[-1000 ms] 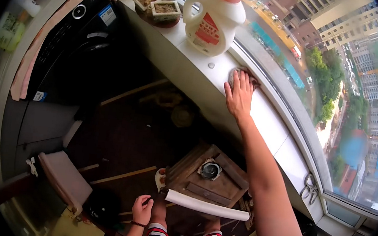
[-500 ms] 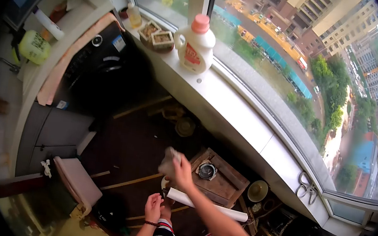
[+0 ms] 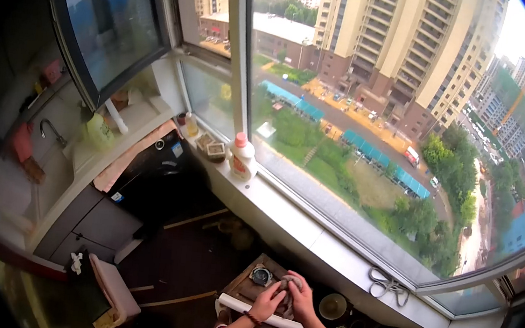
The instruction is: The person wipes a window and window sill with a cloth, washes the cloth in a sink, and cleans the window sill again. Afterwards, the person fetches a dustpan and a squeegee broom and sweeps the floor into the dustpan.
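Note:
A crumpled greyish-brown cloth (image 3: 291, 283) is bunched between my two hands. My left hand (image 3: 268, 302), with a beaded bracelet at the wrist, closes on its left side. My right hand (image 3: 302, 297) grips it from the right, fingers curled over the top. Both hands are above the front part of a low wooden table (image 3: 238, 287). On that table, just left of the cloth, sits a round dark ashtray-like dish (image 3: 260, 275). A long white roll (image 3: 236, 303) lies across, partly hidden beneath my forearms.
A white jug with a pink cap (image 3: 242, 159) stands on the windowsill (image 3: 295, 213), near small planter boxes (image 3: 214, 150). Looped cord (image 3: 388, 287) lies farther right. A bowl (image 3: 332, 306) is right of the table, a padded seat (image 3: 114, 286) to the left.
My right hand has brought the cloth from the left over to the table, and my left hand has joined it there. The view has tilted up toward the window.

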{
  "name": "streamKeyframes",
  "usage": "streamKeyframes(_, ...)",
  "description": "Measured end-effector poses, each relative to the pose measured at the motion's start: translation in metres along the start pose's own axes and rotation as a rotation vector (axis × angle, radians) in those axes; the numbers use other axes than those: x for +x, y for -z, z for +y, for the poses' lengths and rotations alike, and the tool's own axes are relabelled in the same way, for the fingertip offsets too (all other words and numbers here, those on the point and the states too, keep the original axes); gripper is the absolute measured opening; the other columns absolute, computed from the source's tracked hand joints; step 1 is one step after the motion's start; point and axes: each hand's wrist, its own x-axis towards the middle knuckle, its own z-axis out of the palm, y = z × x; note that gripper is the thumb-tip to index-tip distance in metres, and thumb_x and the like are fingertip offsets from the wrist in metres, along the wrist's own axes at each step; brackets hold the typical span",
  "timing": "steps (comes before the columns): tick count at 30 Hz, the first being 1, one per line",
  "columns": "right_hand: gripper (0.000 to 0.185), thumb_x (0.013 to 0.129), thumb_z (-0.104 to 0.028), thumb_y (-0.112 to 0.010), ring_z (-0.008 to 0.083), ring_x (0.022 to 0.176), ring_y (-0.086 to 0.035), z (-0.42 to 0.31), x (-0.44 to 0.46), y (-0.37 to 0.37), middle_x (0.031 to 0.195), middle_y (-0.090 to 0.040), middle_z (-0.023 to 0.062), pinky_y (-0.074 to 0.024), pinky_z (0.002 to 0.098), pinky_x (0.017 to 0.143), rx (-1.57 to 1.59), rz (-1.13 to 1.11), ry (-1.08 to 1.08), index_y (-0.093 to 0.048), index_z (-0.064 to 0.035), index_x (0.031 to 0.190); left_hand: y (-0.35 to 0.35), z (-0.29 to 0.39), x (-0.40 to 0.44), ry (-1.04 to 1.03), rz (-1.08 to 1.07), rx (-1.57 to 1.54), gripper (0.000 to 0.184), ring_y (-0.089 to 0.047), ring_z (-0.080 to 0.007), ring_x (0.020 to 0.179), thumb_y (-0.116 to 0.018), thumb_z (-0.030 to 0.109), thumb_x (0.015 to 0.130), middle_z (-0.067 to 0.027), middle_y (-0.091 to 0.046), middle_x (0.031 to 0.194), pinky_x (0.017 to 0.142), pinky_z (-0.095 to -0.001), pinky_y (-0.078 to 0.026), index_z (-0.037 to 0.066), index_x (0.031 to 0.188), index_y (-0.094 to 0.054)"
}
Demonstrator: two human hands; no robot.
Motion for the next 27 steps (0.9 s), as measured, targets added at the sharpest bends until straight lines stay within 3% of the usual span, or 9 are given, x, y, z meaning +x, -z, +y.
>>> streamKeyframes(1, 0.032, 0.102, -0.008, -0.054, 0.0132, 0.104, -0.061, -0.012, -0.003, 0.012, 0.114, -0.065, 0.0052, -0.0496, 0.0271, 0.092, -0.009, 0.062, 0.041, -0.055, -0.004, 0.133, -0.017, 0.025, -0.004, 0.023, -0.012, 0.104, 0.043, -0.062, -0.0142, 0.111, -0.058, 0.014, 0.101, -0.0084, -0.065, 0.125, 0.095, -0.0277, -0.049, 0.0, 0.141, -0.051)
streamKeyframes(3, 0.028, 0.103, -0.01, -0.05, 0.0125, 0.099, -0.06, -0.031, -0.009, 0.03, 0.108, -0.064, 0.0044, -0.0494, 0.028, 0.091, -0.077, 0.23, 0.162, -0.057, -0.0026, 0.129, -0.051, 0.065, -0.008, -0.32, -0.066, 0.4, 0.047, -0.059, -0.0293, 0.123, -0.055, 0.014, 0.1, -0.0205, -0.057, 0.136, 0.102, -0.0343, -0.047, 0.001, 0.145, -0.047)
streamKeyframes(4, 0.033, 0.106, -0.022, -0.047, 0.0164, 0.099, -0.061, -0.035, -0.012, 0.042, 0.109, -0.065, 0.0076, -0.0502, 0.0316, 0.091, -0.189, 0.302, 0.22, -0.054, -0.0036, 0.132, -0.068, 0.074, -0.012, -0.426, -0.098, 0.482, 0.05, -0.055, -0.0345, 0.129, -0.053, 0.013, 0.1, -0.0246, -0.051, 0.143, 0.106, -0.0371, -0.044, 0.001, 0.147, -0.044)
streamKeyframes(7, 0.05, 0.106, -0.047, -0.04, 0.0248, 0.102, -0.062, -0.046, -0.024, 0.061, 0.116, -0.065, 0.0134, -0.0522, 0.0372, 0.089, 0.318, 0.29, 0.055, -0.047, -0.0063, 0.133, -0.112, 0.08, -0.017, -0.568, -0.224, 0.572, 0.062, -0.035, -0.0403, 0.143, -0.046, 0.009, 0.097, -0.0256, -0.031, 0.157, 0.117, -0.0414, -0.031, 0.003, 0.156, -0.027)
streamKeyframes(11, 0.048, 0.106, -0.046, -0.041, 0.0214, 0.107, -0.061, -0.061, -0.049, 0.049, 0.121, -0.064, 0.0103, -0.0503, 0.0359, 0.094, 0.393, 0.25, 0.039, -0.051, -0.0075, 0.131, -0.108, 0.066, -0.022, -0.553, -0.149, 0.559, 0.07, -0.04, -0.0415, 0.139, -0.06, 0.017, 0.093, -0.0273, -0.041, 0.149, 0.115, -0.042, -0.034, 0.002, 0.154, -0.027)
streamKeyframes(16, 0.046, 0.107, -0.031, -0.045, 0.0176, 0.124, -0.054, -0.055, -0.057, -0.008, 0.134, -0.059, 0.008, -0.04, 0.0307, 0.107, -0.252, 0.003, 0.114, -0.051, -0.0013, 0.141, -0.037, 0.059, -0.033, -0.183, 0.022, 0.364, 0.076, -0.065, -0.0371, 0.112, -0.075, 0.034, 0.087, -0.0205, -0.064, 0.124, 0.095, -0.0416, -0.052, 0.007, 0.147, -0.037)
streamKeyframes(18, 0.039, 0.104, -0.02, -0.052, 0.0171, 0.121, -0.056, -0.048, -0.057, -0.042, 0.131, -0.061, 0.0094, -0.0403, 0.0312, 0.108, -0.393, -0.072, 0.143, -0.056, 0.0023, 0.135, 0.011, 0.048, -0.035, -0.012, 0.014, 0.15, 0.056, -0.07, -0.0309, 0.1, -0.075, 0.03, 0.087, -0.0177, -0.069, 0.111, 0.085, -0.0378, -0.054, 0.01, 0.135, -0.052)
streamKeyframes(23, 0.034, 0.101, -0.015, -0.06, 0.0153, 0.105, -0.064, -0.035, -0.043, -0.117, 0.117, -0.065, 0.0099, -0.0562, 0.029, 0.083, -0.291, -0.19, -0.204, -0.06, 0.0006, 0.131, 0.148, 0.074, -0.056, -0.449, -0.046, 0.514, 0.05, -0.065, -0.0364, 0.106, -0.072, 0.01, 0.08, -0.018, -0.065, 0.115, 0.088, -0.0407, -0.053, 0.006, 0.127, -0.058)
streamKeyframes(27, 0.047, 0.097, -0.018, -0.067, 0.0216, 0.105, -0.066, -0.026, -0.037, -0.178, 0.123, -0.063, 0.0109, -0.0601, 0.0393, 0.086, -0.308, -0.464, -0.393, -0.051, -0.0001, 0.137, 0.217, 0.136, -0.092, -0.553, -0.151, 0.667, 0.057, -0.061, -0.0361, 0.111, -0.068, 0.001, 0.078, -0.0172, -0.062, 0.12, 0.094, -0.0422, -0.052, 0.005, 0.133, -0.052)
